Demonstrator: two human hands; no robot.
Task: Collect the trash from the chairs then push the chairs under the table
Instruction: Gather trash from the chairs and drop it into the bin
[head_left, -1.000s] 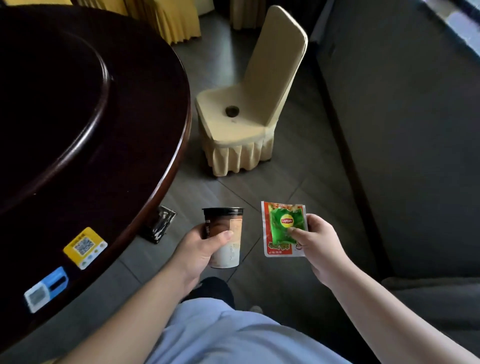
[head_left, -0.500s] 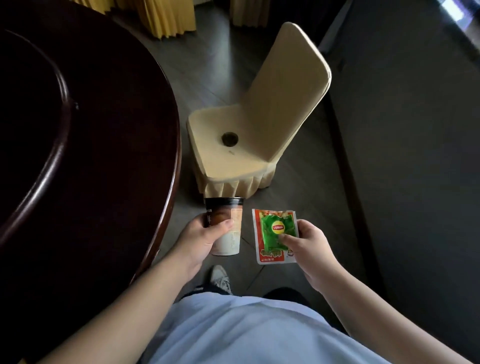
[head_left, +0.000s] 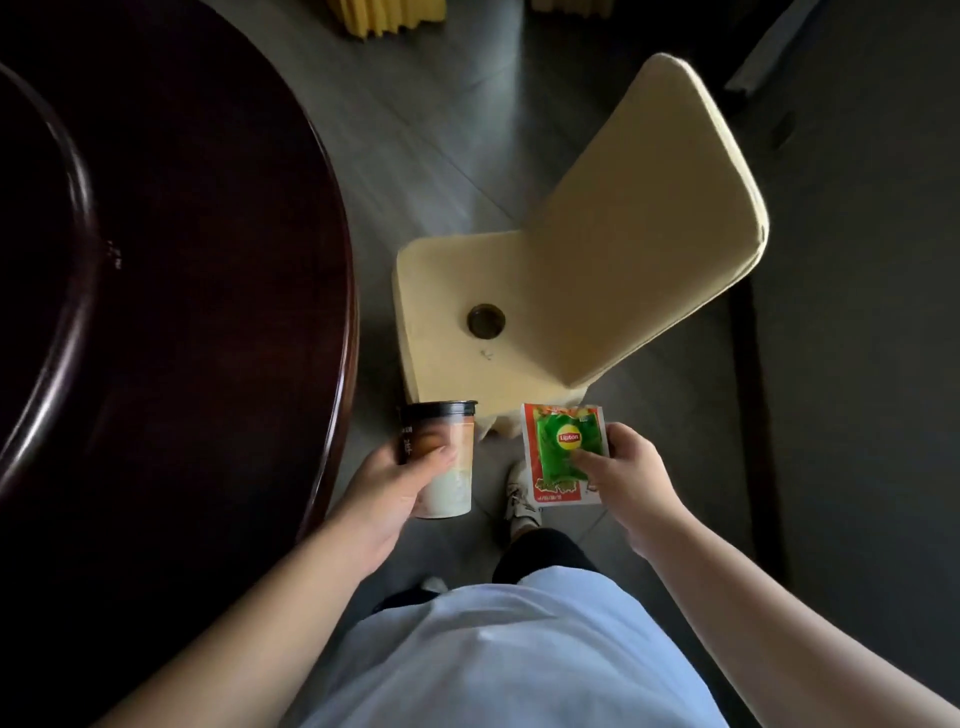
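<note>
My left hand grips a paper cup with a dark rim, held upright close to the table's edge. My right hand pinches a red and green Lipton packet by its right side. Just beyond both hands stands a cream-covered chair, its seat facing the round dark wooden table on the left. A small dark round lid lies on the chair seat, beside a tiny scrap.
A dark wall or panel runs along the right, close behind the chair back. Yellow chair skirts show at the top edge. My shoe is on the grey tiled floor between table and chair.
I have walked toward the chair, which now appears much closer and lower in view. Both hands keep their hold on the cup and the packet.
</note>
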